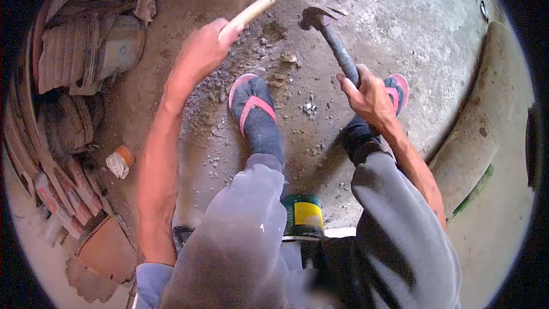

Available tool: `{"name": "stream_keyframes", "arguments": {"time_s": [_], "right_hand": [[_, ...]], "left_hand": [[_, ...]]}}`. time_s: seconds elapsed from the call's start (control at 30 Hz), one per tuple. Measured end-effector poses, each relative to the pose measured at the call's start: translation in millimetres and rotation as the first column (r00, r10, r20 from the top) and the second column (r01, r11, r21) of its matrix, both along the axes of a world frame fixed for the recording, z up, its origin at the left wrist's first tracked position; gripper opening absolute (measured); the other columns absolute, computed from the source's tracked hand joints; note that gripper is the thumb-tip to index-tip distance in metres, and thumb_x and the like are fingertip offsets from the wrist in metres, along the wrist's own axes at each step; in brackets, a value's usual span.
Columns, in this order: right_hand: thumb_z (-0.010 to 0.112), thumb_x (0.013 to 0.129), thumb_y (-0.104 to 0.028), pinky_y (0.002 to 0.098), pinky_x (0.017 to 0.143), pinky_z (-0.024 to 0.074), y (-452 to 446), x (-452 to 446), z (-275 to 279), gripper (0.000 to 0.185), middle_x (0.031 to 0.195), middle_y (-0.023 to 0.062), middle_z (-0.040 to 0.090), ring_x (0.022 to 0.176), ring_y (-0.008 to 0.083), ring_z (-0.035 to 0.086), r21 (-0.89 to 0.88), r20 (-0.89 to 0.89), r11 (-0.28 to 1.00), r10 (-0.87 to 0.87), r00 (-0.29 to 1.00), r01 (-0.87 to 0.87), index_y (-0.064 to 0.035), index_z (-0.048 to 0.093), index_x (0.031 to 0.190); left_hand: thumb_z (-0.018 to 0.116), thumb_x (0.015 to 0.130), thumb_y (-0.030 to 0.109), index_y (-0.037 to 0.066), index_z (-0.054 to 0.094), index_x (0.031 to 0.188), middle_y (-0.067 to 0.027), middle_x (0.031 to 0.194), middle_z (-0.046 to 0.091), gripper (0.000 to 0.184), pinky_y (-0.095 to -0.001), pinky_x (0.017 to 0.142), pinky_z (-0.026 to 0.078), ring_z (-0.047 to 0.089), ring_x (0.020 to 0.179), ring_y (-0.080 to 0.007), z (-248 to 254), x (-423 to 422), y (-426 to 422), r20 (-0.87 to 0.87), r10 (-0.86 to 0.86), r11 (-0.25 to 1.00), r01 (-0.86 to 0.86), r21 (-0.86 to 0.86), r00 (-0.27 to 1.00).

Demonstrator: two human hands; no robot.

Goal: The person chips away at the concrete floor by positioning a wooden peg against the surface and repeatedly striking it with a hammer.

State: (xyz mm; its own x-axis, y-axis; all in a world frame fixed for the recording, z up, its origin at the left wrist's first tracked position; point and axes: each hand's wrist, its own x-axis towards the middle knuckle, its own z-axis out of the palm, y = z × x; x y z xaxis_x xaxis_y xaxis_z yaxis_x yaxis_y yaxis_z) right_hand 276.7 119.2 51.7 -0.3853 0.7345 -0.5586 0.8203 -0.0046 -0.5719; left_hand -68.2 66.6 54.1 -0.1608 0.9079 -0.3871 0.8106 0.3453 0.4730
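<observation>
Concrete floor [412, 17], loose rubble [214, 137] around sandaled feet [254, 103]

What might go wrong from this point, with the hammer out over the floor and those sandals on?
The dark metal claw hammer in the right hand could glance onto the left hand, which grips a pale, rod-like handle. The grey rubble could throw chips if struck. The pink thong sandals, worn over dark socks, would probably protect the toes poorly.
</observation>
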Motion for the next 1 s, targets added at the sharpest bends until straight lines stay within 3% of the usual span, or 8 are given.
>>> {"name": "stream_keyframes", "arguments": {"time_s": [0.13, 0.27, 0.3, 0.43, 0.53, 0.57, 0.8, 1.0], "right_hand": [[0.067, 0.089, -0.038, 0.0479, 0.056, 0.0462, 18, 8, -2, 0.038, 0.062, 0.0226, 0.059, 0.060, 0.0393, 0.063, 0.167, 0.085, 0.985, 0.024, 0.996, -0.038, -0.0016, 0.055, 0.091], [0.068, 0.087, -0.038, 0.0502, 0.059, 0.0482, 43, 49, -15, 0.037, 0.069, 0.0225, 0.063, 0.066, 0.0417, 0.065, 0.446, 0.129, 0.892, 0.021, 0.991, -0.077, -0.0026, 0.057, 0.091], [0.068, 0.088, -0.038, 0.0496, 0.059, 0.0486, 48, 59, -13, 0.037, 0.070, 0.0228, 0.063, 0.066, 0.0418, 0.065, 0.468, 0.148, 0.882, -0.019, 0.989, -0.053, -0.0029, 0.059, 0.093], [0.065, 0.090, -0.039, 0.0482, 0.064, 0.0504, 59, 90, -5, 0.037, 0.076, 0.0228, 0.066, 0.072, 0.0397, 0.067, 0.475, 0.278, 0.879, -0.197, 0.940, 0.044, -0.0037, 0.064, 0.103], [0.065, 0.090, -0.038, 0.0477, 0.066, 0.0512, 56, 121, -20, 0.036, 0.080, 0.0221, 0.067, 0.075, 0.0382, 0.068, 0.542, 0.305, 0.839, -0.238, 0.922, 0.037, -0.0044, 0.064, 0.102], [0.067, 0.088, -0.035, 0.0471, 0.067, 0.0518, 54, 131, -26, 0.034, 0.083, 0.0206, 0.067, 0.077, 0.0382, 0.068, 0.532, 0.358, 0.846, -0.260, 0.897, 0.033, -0.0052, 0.064, 0.104], [0.066, 0.087, -0.029, 0.0476, 0.073, 0.0512, 43, 179, -58, 0.028, 0.090, 0.0228, 0.068, 0.084, 0.0418, 0.066, 0.600, 0.414, 0.790, -0.177, 0.893, -0.122, -0.0028, 0.066, 0.098], [0.058, 0.095, -0.031, 0.0408, 0.068, 0.0516, 77, 110, 39, 0.033, 0.080, 0.0209, 0.069, 0.079, 0.0301, 0.069, 0.546, 0.078, 0.830, 0.086, 0.993, -0.114, 0.0007, 0.068, 0.096]], "left_hand": [[0.053, 0.098, 0.039, 0.001, 0.061, 0.101, -0.0263, 0.087, 0.065, 0.039, -0.0489, 0.071, 0.048, 0.063, 0.083, -0.0442, -21, 11, -46, 0.159, 0.140, 0.990, -0.144, 0.010, 0.977], [0.055, 0.098, 0.034, 0.001, 0.062, 0.105, -0.0190, 0.085, 0.067, 0.035, -0.0431, 0.073, 0.050, 0.066, 0.079, -0.0321, -18, 35, -72, 0.260, 0.307, 0.951, -0.282, -0.127, 0.916], [0.056, 0.098, 0.032, 0.000, 0.061, 0.108, -0.0156, 0.085, 0.067, 0.034, -0.0401, 0.074, 0.050, 0.065, 0.079, -0.0273, -13, 41, -75, 0.311, 0.321, 0.947, -0.296, -0.127, 0.895], [0.056, 0.098, 0.032, 0.001, 0.060, 0.109, -0.0187, 0.088, 0.067, 0.033, -0.0414, 0.075, 0.050, 0.066, 0.082, -0.0333, -6, 60, -86, 0.321, 0.311, 0.950, -0.287, -0.120, 0.895], [0.054, 0.100, 0.031, 0.003, 0.060, 0.112, -0.0113, 0.079, 0.062, 0.031, -0.0351, 0.067, 0.048, 0.059, 0.071, -0.0187, -7, 64, -94, 0.318, 0.281, 0.959, -0.275, -0.067, 0.905], [0.055, 0.099, 0.030, 0.003, 0.059, 0.114, -0.0128, 0.082, 0.063, 0.031, -0.0367, 0.070, 0.049, 0.060, 0.074, -0.0206, -1, 65, -96, 0.295, 0.299, 0.954, -0.289, -0.080, 0.907], [0.058, 0.097, 0.026, 0.001, 0.059, 0.112, -0.0092, 0.077, 0.063, 0.029, -0.0342, 0.066, 0.048, 0.059, 0.068, -0.0172, 62, 50, -132, 0.335, 0.369, 0.925, -0.378, -0.041, 0.867], [0.060, 0.096, 0.027, 0.001, 0.059, 0.111, -0.0067, 0.075, 0.062, 0.030, -0.0333, 0.064, 0.048, 0.059, 0.067, -0.0151, 128, 11, -166, 0.238, 0.327, 0.907, -0.375, 0.193, 0.914]]}}
